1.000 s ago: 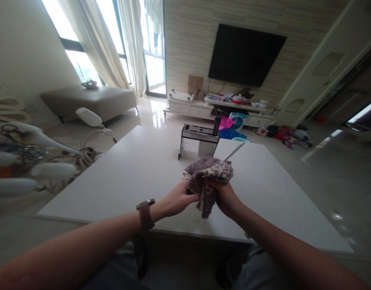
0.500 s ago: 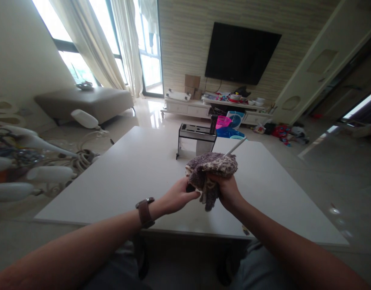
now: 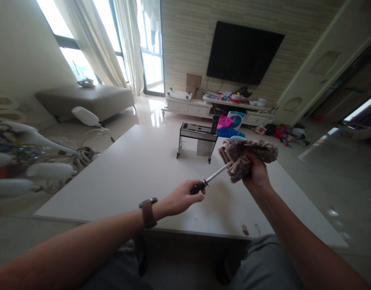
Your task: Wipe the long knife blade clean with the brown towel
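My left hand (image 3: 185, 196) is closed round the black handle of a honing steel (image 3: 216, 174), a thin grey rod with a small guard. The rod slants up to the right, and its far end is hidden in a brown and cream cloth (image 3: 238, 159). My right hand (image 3: 258, 171) grips the bunched cloth around the rod. Both hands are above the white table (image 3: 137, 173). Beyond them a knife block (image 3: 199, 129) with a slotted black top stands on the table, a black handle rising from its right end.
Two small stickers or flat pieces, one a coloured figure (image 3: 245, 229), lie by the table's near edge. Lamp parts with white shades (image 3: 51, 171) and cables crowd the floor at left. A TV cabinet (image 3: 185, 108) and pink basket (image 3: 224, 121) stand beyond the table.
My right hand has slid the cloth up and right along the rod, away from the handle. The rod's lower part and guard now show. My left hand has barely moved.
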### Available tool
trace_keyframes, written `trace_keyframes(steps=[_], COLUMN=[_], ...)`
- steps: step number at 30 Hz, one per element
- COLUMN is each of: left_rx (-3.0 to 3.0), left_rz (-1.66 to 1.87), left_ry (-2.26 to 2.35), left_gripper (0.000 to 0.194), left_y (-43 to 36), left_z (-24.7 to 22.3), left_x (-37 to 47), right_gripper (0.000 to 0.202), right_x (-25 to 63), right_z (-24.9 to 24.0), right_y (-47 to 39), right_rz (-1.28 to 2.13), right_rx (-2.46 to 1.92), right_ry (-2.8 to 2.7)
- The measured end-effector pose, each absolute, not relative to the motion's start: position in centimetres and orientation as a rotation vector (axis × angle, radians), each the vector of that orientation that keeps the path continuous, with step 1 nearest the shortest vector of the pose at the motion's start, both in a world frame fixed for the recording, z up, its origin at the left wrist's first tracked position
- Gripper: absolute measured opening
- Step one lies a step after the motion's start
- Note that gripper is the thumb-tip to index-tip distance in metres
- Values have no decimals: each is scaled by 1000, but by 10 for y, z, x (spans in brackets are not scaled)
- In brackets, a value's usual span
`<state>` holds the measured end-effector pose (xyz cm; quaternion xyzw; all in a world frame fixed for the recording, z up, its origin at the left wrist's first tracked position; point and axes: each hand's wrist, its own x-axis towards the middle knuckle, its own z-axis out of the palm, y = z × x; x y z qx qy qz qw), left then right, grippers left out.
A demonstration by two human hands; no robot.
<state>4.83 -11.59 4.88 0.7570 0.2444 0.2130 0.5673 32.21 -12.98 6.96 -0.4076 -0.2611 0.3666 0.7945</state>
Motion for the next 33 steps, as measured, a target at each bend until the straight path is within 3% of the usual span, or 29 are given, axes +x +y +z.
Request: trace_keyframes(steps=[5, 17, 25, 33], left_rx=[1692, 1645, 1559, 1517], left_rz=[489, 616, 611, 559], left_ry=[614, 555, 473, 517], left_gripper=[17, 19, 13, 16], left_y=[-115, -116, -114, -115], left_z=[50, 46, 33, 45], left_x=[46, 51, 53, 58], right_gripper=[19, 41, 44, 39], right_x=[320, 232, 219, 229], right_z=[79, 58, 37, 53], right_y=[-130, -159, -161, -156], right_rz=[820, 1220, 1079, 1050], right_rx=[-892, -1064, -1130, -1095], right_ry=[-515, -636, -634, -555])
